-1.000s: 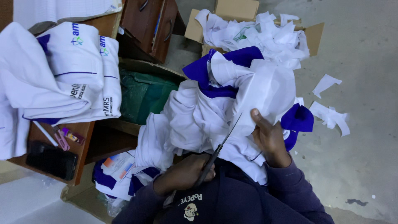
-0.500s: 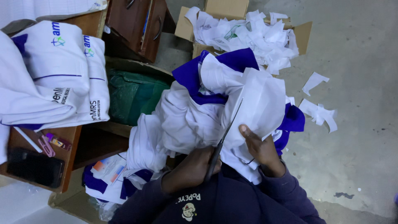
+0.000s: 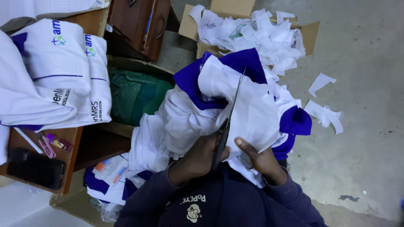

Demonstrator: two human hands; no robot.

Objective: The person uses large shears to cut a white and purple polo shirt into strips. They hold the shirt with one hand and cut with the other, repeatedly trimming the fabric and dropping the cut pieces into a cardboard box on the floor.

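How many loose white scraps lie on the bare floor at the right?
3: one white scrap nearer the cardboard box, and two more touching each other, lower, beside the garment pile. Others may be hidden under it.

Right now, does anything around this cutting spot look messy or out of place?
Yes. White fabric scraps lie loose on the grey floor, outside the overflowing cardboard box of offcuts. Nothing else stands out.

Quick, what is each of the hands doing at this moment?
Left hand: closed on the scissors.
Right hand: holding the white cloth piece, thumb on top.
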